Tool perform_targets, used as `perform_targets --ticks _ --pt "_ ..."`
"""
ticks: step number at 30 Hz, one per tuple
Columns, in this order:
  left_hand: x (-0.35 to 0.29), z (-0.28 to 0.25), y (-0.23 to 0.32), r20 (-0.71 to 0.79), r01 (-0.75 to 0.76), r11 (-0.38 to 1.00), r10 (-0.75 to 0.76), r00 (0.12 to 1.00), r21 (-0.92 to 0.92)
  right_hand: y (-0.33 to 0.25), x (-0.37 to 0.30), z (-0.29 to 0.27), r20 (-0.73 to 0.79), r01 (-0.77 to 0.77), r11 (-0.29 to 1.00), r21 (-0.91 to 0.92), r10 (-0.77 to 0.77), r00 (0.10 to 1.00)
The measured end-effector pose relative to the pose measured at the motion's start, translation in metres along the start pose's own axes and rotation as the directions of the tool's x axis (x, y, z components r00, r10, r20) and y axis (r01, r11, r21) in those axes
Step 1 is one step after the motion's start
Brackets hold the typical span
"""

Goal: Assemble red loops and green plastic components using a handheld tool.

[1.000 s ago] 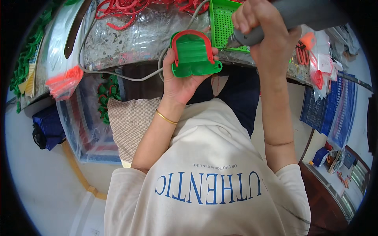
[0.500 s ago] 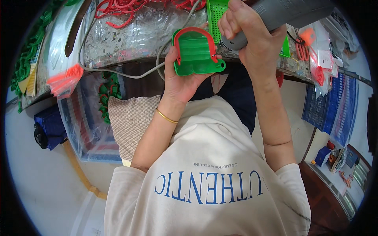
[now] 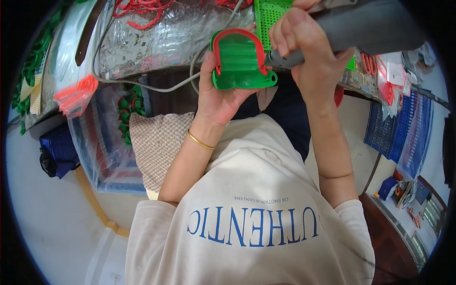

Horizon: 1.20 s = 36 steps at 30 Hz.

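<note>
A: How are the hands gripping?

B: The left hand cradles the green plastic shell from below, thumb at its nine o'clock edge. The right hand is wrapped firmly around a dark grey handheld tool, whose body reaches away between two and three o'clock from the shell.

A: And what's just changed?

B: A second ago the tool's nose pointed over the green basket, at one o'clock. Now it's at the shell's three o'clock side, right by the foot of the red arch. I can't tell whether it touches.

A: Meaning?

B: My reading: attention has shifted to that joint, with the left hand steadying the shell.

A: Further out?

B: Red plastic strips at ten o'clock, green pieces below the bench at eight.
</note>
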<state>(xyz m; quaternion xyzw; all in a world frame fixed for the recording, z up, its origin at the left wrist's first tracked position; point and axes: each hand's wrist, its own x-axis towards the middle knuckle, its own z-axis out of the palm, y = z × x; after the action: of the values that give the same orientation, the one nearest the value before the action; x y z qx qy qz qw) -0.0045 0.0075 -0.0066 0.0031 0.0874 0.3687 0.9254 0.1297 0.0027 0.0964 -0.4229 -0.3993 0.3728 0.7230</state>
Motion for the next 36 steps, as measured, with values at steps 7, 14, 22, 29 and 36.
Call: perform_targets --ticks 7,14,22,29,36 --pt "0.002 0.005 0.000 0.003 0.000 1.000 0.000 1.000 -0.002 -0.003 0.011 -0.008 0.235 0.085 0.995 -0.052 -0.071 0.969" --pt "0.010 -0.003 0.008 0.107 0.076 0.997 -0.077 0.991 0.009 -0.011 0.069 -0.016 0.141 0.136 0.986 0.099 -0.149 0.979" --pt "0.016 -0.002 0.003 0.073 0.049 0.997 -0.045 0.996 -0.061 0.053 0.103 -0.030 0.022 0.204 0.974 -0.102 -0.203 0.979" --pt "0.016 -0.011 0.006 0.043 0.039 0.998 -0.036 0.998 -0.055 0.072 0.098 -0.031 0.015 0.179 0.974 -0.137 -0.179 0.984" --pt "0.017 -0.013 0.004 0.064 0.048 0.999 -0.046 0.997 -0.018 0.076 0.095 -0.031 -0.011 0.143 0.976 -0.166 -0.146 0.989"
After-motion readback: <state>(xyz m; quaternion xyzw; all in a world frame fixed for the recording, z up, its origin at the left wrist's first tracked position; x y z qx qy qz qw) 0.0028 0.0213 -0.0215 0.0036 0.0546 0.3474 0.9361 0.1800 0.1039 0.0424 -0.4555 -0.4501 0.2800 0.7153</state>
